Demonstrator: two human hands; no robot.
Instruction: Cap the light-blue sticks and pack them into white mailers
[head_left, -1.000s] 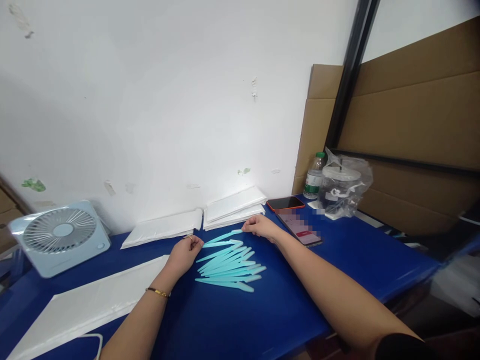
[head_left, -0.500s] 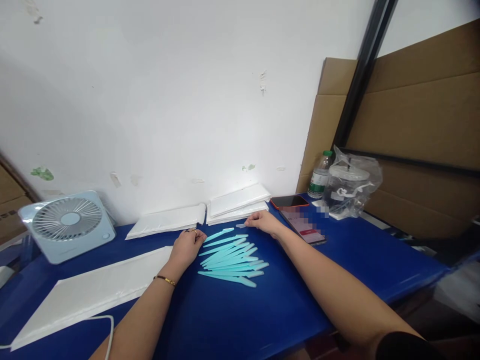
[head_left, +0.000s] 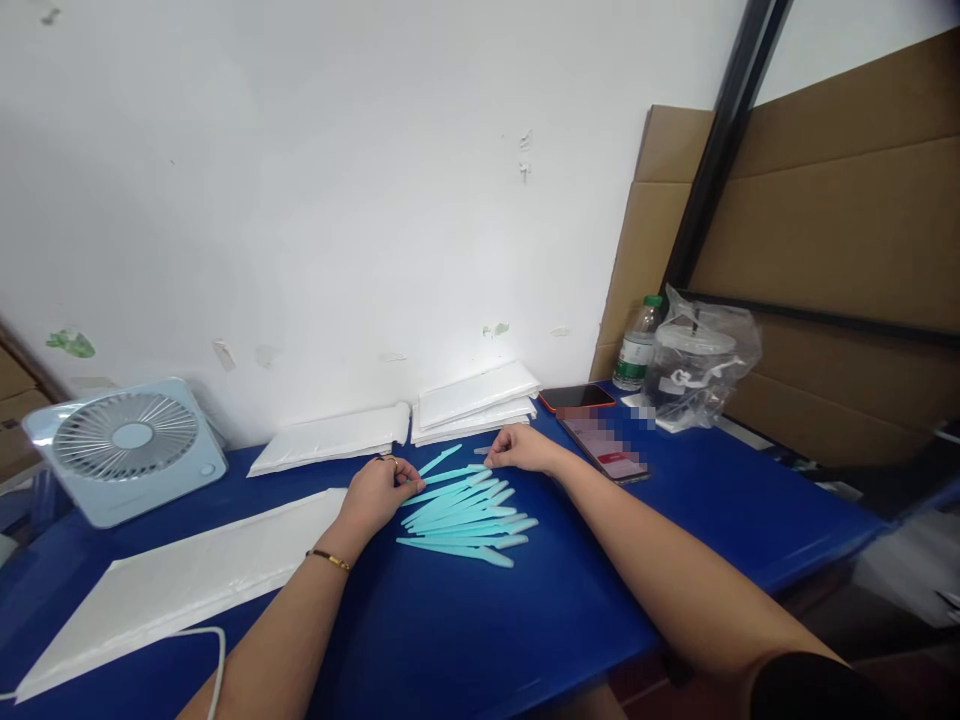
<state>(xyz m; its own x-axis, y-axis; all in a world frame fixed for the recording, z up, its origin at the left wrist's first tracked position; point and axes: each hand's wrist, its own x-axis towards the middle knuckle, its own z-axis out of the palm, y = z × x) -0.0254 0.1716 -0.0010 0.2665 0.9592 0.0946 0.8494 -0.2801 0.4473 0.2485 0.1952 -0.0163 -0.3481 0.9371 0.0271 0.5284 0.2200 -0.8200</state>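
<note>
Both hands rest at the ends of a fan of teal plastic sticks [head_left: 461, 512] lying on the blue table [head_left: 525, 640]. Her left hand [head_left: 377, 494], ring and bracelet showing, is curled with fingertips pinching the near-left ends; the right hand [head_left: 519, 449] pinches the far tip of an upper stick. Half a second back the hands sat a little wider apart, and the fan now looks slightly tighter at its top.

Writing is scarce: the phone [head_left: 606, 449] by the right wrist has its screen blurred out, a second phone [head_left: 575, 397] lies dark behind it, and the green-capped bottle [head_left: 634, 347] carries a label too small to read. White padded envelopes [head_left: 474, 401] are stacked against the wall, a long one [head_left: 180, 575] lies left, beside a pale blue fan [head_left: 124, 447].
</note>
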